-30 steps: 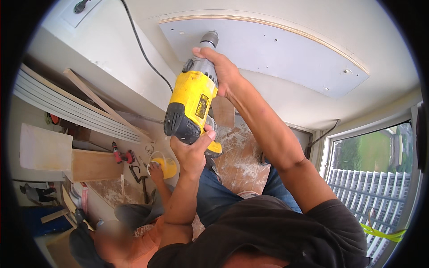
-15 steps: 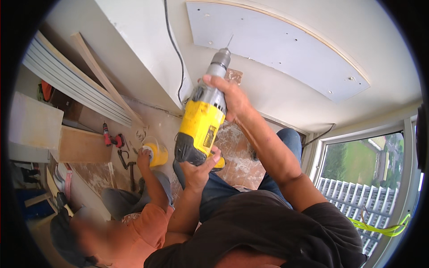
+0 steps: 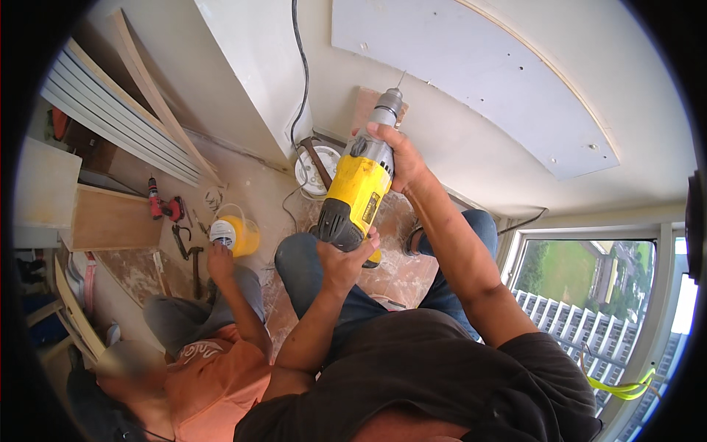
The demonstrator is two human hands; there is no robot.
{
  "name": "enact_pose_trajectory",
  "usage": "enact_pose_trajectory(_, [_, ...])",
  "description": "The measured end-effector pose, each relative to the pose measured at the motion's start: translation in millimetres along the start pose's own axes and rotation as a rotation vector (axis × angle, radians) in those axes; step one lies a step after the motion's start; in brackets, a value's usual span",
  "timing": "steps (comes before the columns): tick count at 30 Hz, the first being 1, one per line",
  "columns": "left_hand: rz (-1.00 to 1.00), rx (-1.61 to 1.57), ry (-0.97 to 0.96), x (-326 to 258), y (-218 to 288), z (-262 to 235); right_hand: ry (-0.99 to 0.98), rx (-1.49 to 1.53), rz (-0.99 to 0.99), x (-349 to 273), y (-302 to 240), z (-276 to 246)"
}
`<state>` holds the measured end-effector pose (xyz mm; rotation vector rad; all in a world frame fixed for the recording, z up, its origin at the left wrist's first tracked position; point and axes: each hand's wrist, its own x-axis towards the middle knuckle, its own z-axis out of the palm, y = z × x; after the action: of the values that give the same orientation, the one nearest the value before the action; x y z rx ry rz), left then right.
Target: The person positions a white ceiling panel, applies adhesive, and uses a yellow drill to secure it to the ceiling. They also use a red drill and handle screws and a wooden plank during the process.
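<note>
Yellow and black power drill (image 3: 356,193) held up in front of the person, bit end toward the pale grey curved panel (image 3: 471,81) but not touching it; right hand (image 3: 394,151) wrapped tight around the upper body of the drill near the grey chuck; left hand (image 3: 344,258) clamped on the dark lower end, fingers curled under it; both hands closed on the same tool, 1 above the other; black cord (image 3: 298,66) runs down the white wall behind; below, a co-worker in an orange shirt (image 3: 213,376) crouches on the floor, their hand (image 3: 219,256) on a white-lidded can (image 3: 222,233) just beside a yellow bucket (image 3: 245,234); red cordless drill (image 3: 163,206) lies on the floor near wooden boards (image 3: 118,217); window (image 3: 589,276) at lower right.
</note>
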<state>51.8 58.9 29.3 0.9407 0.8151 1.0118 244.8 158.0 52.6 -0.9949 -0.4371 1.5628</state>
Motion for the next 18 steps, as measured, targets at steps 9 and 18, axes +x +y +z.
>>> enact_pose_trajectory(9, [0.017, -0.035, 0.0, 10.4, -6.9, 7.2, 0.026, -0.011, -0.001, 9.8, -6.7, -12.3])
enact_pose_trajectory(18, [0.04, -0.001, -0.021, 13.5, -15.0, 8.2, 0.034, -0.056, -0.019, 5.5, -12.2, -13.6])
